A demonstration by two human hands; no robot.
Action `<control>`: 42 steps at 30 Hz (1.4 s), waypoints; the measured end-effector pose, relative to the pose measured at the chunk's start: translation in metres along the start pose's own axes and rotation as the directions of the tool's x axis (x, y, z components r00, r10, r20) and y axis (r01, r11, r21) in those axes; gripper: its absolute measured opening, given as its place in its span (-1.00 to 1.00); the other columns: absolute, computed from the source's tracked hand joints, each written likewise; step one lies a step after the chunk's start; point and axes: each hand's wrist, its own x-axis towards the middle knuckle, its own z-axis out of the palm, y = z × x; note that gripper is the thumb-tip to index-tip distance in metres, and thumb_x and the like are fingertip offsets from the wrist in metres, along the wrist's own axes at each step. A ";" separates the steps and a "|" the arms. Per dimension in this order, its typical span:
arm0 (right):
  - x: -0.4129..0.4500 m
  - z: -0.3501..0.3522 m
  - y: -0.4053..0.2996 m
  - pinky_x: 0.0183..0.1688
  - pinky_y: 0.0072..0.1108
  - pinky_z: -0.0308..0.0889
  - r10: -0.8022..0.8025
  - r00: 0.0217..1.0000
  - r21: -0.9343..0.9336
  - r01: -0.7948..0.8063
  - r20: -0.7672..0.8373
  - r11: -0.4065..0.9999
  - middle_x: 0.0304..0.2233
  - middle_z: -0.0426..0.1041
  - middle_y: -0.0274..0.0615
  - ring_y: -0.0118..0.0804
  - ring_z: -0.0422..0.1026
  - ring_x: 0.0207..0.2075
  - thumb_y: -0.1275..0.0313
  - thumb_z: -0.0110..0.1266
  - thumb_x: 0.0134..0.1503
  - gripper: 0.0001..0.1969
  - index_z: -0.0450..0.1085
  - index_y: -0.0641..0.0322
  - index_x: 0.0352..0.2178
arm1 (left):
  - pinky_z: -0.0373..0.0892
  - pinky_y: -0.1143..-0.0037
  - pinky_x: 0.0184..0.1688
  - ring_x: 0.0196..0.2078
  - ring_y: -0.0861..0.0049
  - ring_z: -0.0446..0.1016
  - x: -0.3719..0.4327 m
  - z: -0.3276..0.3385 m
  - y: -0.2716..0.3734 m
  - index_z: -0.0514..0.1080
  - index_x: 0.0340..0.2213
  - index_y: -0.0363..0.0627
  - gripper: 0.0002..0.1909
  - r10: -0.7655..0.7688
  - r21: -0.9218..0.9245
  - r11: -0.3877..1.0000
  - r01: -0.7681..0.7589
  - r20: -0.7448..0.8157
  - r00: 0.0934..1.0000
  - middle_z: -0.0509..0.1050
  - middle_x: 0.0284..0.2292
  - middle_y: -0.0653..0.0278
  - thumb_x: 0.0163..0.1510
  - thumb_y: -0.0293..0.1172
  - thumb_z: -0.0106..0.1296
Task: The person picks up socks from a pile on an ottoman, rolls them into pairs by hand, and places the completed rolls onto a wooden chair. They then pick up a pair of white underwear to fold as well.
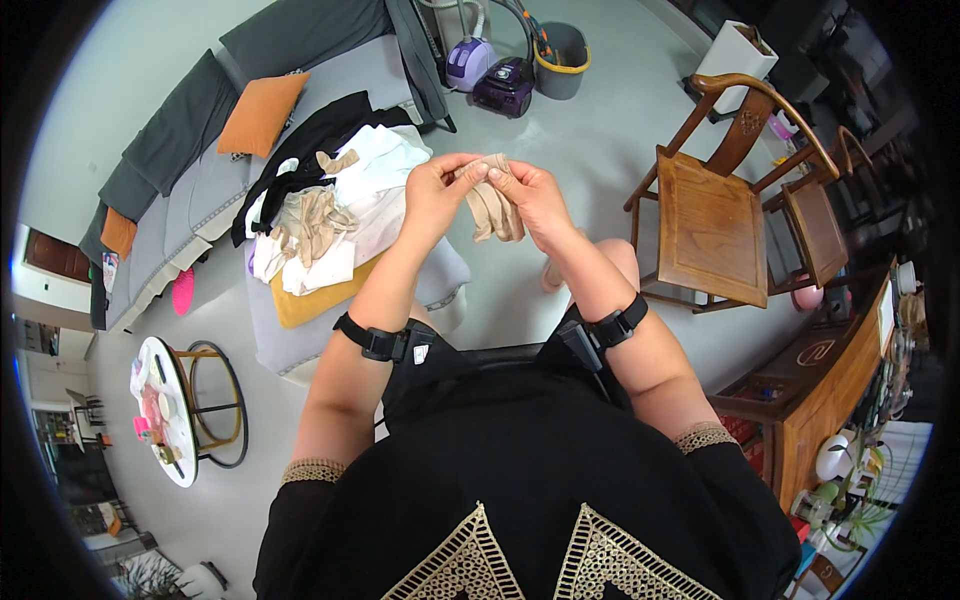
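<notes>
Both hands meet in front of me and pinch the upper edge of a beige, stocking-like fabric piece (495,211), which hangs in folds between them. My left hand (442,187) grips it on one side, my right hand (531,193) on the other. To the left, a heap of laundry lies on the grey sofa seat: crumpled beige fabric (311,221), white garments (382,161), black clothing (319,139) and a mustard-yellow cloth (319,296) under part of the heap. A smaller beige piece (337,161) rests on top of the white garments.
Orange cushions (259,112) sit on the sofa. A purple vacuum cleaner (506,86) and a grey bucket (562,60) stand beyond. To the right is a wooden armchair (712,217), with a wooden desk (832,390) nearer. A round white table (169,409) stands at left.
</notes>
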 end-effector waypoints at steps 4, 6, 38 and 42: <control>-0.004 0.000 -0.004 -0.41 -0.70 0.35 0.074 0.994 -0.065 -0.079 -0.079 0.995 -0.39 0.52 -0.31 -0.59 0.44 -0.45 0.29 0.12 0.16 -0.72 0.44 0.33 -0.25 | 0.22 0.73 -0.47 -0.53 0.83 0.27 0.002 0.001 0.005 0.56 -0.39 -0.30 -0.79 -0.155 0.011 0.988 0.155 -0.030 0.988 0.49 -0.49 0.44 0.02 -0.37 0.23; -0.003 -0.002 0.000 -0.43 -0.70 0.35 0.082 0.996 0.021 -0.082 -0.033 0.996 -0.40 0.52 -0.30 -0.58 0.45 -0.47 0.28 0.15 0.14 -0.71 0.44 0.34 -0.25 | 0.19 0.73 -0.50 -0.53 0.83 0.27 0.002 0.007 0.008 0.56 -0.42 -0.30 -0.81 -0.161 -0.053 0.986 0.156 -0.096 0.982 0.48 -0.51 0.45 -0.01 -0.39 0.25; -0.008 -0.018 -0.034 -0.22 -0.64 0.38 0.104 0.993 0.380 -0.118 0.058 0.918 -0.33 0.51 -0.33 -0.49 0.47 -0.33 0.37 0.14 0.13 -0.77 0.43 0.27 -0.22 | 0.42 0.50 -0.31 -0.34 0.32 0.46 0.005 0.004 0.029 0.51 -0.29 -0.21 -0.67 0.730 0.412 0.533 -0.739 0.218 0.648 0.48 -0.39 0.27 -0.21 -0.58 0.21; -0.003 -0.021 -0.028 -0.19 -0.64 0.37 0.090 0.995 0.276 -0.079 -0.030 0.958 -0.30 0.50 -0.32 -0.50 0.46 -0.31 0.42 0.10 0.14 -0.77 0.43 0.27 -0.18 | 0.42 0.44 -0.26 -0.32 0.34 0.46 0.008 0.007 0.030 0.50 -0.25 -0.21 -0.68 0.697 0.356 0.579 -0.734 0.252 0.672 0.49 -0.36 0.25 -0.14 -0.55 0.19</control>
